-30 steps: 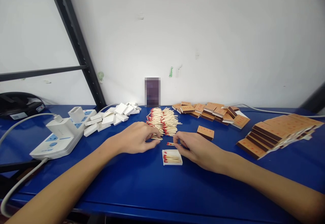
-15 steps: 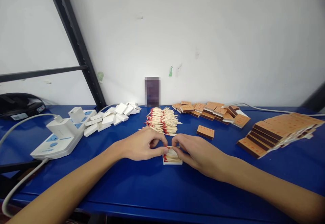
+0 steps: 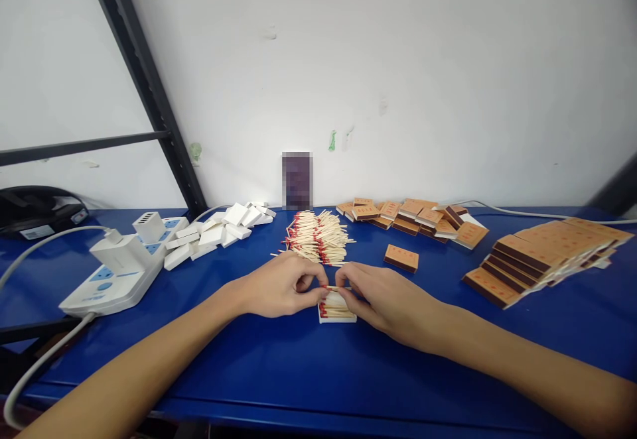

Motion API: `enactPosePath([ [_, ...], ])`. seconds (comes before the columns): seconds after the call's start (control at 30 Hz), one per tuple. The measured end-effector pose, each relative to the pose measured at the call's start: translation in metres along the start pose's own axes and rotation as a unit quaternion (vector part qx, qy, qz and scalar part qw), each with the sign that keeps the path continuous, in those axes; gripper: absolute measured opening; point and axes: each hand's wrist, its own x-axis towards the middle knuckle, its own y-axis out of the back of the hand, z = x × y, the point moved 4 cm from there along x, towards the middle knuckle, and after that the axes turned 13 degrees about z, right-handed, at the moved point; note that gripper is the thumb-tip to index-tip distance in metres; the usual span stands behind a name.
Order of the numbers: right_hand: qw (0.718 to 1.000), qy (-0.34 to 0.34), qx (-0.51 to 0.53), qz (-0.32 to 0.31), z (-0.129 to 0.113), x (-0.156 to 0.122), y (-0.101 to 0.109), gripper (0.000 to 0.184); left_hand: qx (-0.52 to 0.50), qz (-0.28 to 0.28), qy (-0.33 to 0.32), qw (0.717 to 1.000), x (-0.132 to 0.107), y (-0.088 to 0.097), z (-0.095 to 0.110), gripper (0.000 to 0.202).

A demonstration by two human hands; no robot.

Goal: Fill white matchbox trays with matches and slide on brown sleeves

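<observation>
Between my two hands lies a small white matchbox tray (image 3: 338, 320) with several red-tipped matches (image 3: 337, 311) inside. My left hand (image 3: 288, 284) pinches the red-headed end of matches just over the tray's far side. From the right, my right hand (image 3: 381, 296) pinches the plain end of the same matches; how many are held is hidden by the fingers. Right behind my hands spreads a big heap of loose matches (image 3: 318, 237), red heads mostly toward the left. A single closed matchbox (image 3: 401, 258) rests beyond my right hand.
White matchbox trays (image 3: 213, 235) are piled at the back left, near a power strip (image 3: 119, 280) with plugged-in chargers and cables. Orange-brown matchboxes (image 3: 418, 217) lie heaped at the back right, and a stack of more matchboxes (image 3: 542, 260) leans at far right. A pixelated dark rectangle (image 3: 297, 180) stands against the wall.
Both hands keep nearly the same pinch over the tray, with only a tiny shift of the fingers. The whole view has moved slightly.
</observation>
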Motion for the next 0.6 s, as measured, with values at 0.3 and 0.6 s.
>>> enactPosePath([
  [0.3,0.995,0.024,0.032,0.093,0.007,0.002,0.008,0.007,0.004,0.023,0.010,1.000,0.000,0.003,0.000,0.017],
  [0.6,0.988,-0.038,0.110,0.103,0.017,0.005,0.010,0.008,0.023,0.035,-0.015,0.999,-0.002,0.001,0.005,0.011],
])
